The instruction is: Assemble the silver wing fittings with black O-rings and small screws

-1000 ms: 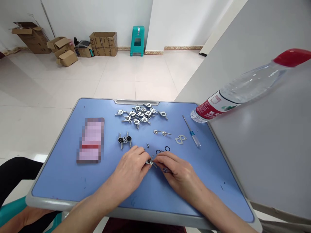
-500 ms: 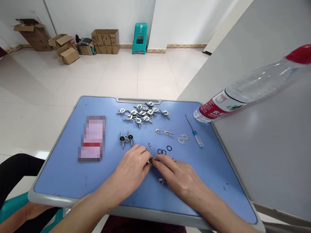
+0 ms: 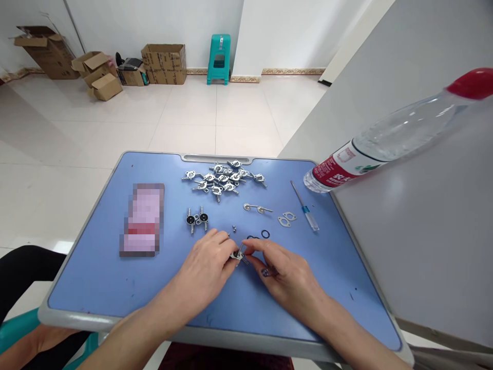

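My left hand (image 3: 210, 262) is closed, pinching a small metal valve (image 3: 238, 255) with a thin lever above the tabletop. The thumb and forefinger of my right hand (image 3: 287, 270) close on the lever side of that valve. Tucked under the curled fingers of the same hand is a small clear item (image 3: 265, 272), mostly hidden. Just beyond my hands lie a black rubber ring (image 3: 265, 234) and more rings partly covered by my right fingers. Tiny metal pieces (image 3: 234, 228) rest near my left fingertips. Left of them sit two valve bodies (image 3: 197, 219) with black round faces.
A pile of metal valves (image 3: 223, 179) lies at the back of the blue table (image 3: 96, 246). Further right are a plate strip (image 3: 258, 208), two flat plates (image 3: 287, 219), a screwdriver (image 3: 305, 208) and a bottle (image 3: 354, 156). A blurred phone-like rectangle (image 3: 143, 221) lies left. Another person's arm (image 3: 42, 344) shows lower left.
The valve between my hands has turned more into view. My right hand has rotated, its fingers curling, and the clear item has risen closer into the palm. The view has shifted slightly.
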### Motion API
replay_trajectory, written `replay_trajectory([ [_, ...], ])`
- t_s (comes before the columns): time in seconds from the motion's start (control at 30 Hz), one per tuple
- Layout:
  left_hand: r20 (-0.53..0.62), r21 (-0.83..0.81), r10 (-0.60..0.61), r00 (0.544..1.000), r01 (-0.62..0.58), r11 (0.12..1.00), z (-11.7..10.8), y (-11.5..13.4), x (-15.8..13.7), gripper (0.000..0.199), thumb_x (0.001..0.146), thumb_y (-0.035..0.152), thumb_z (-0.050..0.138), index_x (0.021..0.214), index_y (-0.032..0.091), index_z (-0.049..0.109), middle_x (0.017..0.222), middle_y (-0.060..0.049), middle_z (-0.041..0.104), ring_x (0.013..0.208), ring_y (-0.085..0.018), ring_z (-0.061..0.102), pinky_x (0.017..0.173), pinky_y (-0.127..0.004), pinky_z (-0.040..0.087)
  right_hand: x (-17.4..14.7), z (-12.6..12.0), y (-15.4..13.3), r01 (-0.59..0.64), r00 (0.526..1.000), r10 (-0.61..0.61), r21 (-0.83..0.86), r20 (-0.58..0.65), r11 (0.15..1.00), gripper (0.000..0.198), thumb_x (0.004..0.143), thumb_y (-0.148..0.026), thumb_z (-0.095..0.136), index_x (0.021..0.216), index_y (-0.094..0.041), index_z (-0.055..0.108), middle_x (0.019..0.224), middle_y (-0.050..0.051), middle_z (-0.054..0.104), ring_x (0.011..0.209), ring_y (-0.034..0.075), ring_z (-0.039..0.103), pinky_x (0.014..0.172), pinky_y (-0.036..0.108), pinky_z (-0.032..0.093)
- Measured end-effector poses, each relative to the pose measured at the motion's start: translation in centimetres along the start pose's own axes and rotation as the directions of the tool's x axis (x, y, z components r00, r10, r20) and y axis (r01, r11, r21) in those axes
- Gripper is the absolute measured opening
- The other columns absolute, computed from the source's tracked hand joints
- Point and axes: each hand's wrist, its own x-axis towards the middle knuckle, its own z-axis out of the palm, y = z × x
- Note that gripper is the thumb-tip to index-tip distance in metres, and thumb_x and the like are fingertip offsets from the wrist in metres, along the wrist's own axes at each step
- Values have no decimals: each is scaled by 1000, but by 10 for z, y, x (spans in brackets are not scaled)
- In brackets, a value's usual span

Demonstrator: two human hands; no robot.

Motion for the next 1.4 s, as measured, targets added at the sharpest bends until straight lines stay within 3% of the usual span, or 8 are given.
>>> replay_trajectory([
  [0.17, 8, -8, -4, 1000, 4, 1000, -1, 0, 0, 10, 89, 9, 59, 83, 17, 61, 83, 0, 57, 82, -17, 52, 71, -30, 44, 2, -3, 0, -60, 998, 60, 49, -9, 997, 18, 92, -11, 45, 104, -22, 55, 78, 0, 66, 61, 11, 61, 54, 21, 50],
  [0.27, 18, -8, -7, 1000, 7, 1000, -1, 1, 0, 8, 89, 10, 60, 83, 16, 61, 84, 0, 58, 83, -18, 52, 71, -30, 44, 2, -5, 2, -57, 998, 56, 8, 42, 998, 12, 95, -16, 45, 98, -21, 57, 84, 3, 65, 61, 11, 60, 52, 21, 48],
  [0.53, 23, 7, -4, 1000, 4, 1000, 0, 0, 0, 10, 90, 9, 58, 83, 16, 60, 84, -1, 58, 83, -18, 52, 71, -30, 43, -2, 0, 5, 34, 997, -28, -92, 69, 995, 17, 97, -15, 42, 98, -19, 59, 88, 5, 67, 69, 14, 65, 57, 23, 51],
  [0.73, 21, 6, -7, 1000, 7, 1000, 1, 0, 0, 11, 89, 8, 58, 81, 16, 59, 84, -1, 57, 82, -18, 51, 70, -30, 43, -3, 1, 3, 137, 991, -135, -218, 25, 966, 23, 92, -6, 40, 98, -18, 58, 85, 5, 68, 63, 13, 64, 49, 22, 47],
  [0.87, 8, 8, 2, 1000, -2, 1000, 1, 0, 0, 15, 90, 8, 55, 80, 17, 59, 82, -1, 57, 80, -17, 51, 70, -30, 43, -4, 1, 5, 191, 981, -179, -280, 68, 941, 31, 88, -1, 35, 103, -17, 56, 87, 6, 67, 61, 13, 61, 47, 23, 44],
  [1.4, 10, 5, -1, 1000, 1, 1000, 1, 1, 0, 16, 91, 8, 53, 79, 17, 59, 82, -1, 56, 80, -17, 50, 71, -31, 44, -4, 2, 9, 153, 986, -135, -213, 97, 965, 32, 87, 1, 33, 102, -18, 54, 87, 5, 65, 62, 12, 61, 46, 22, 42],
])
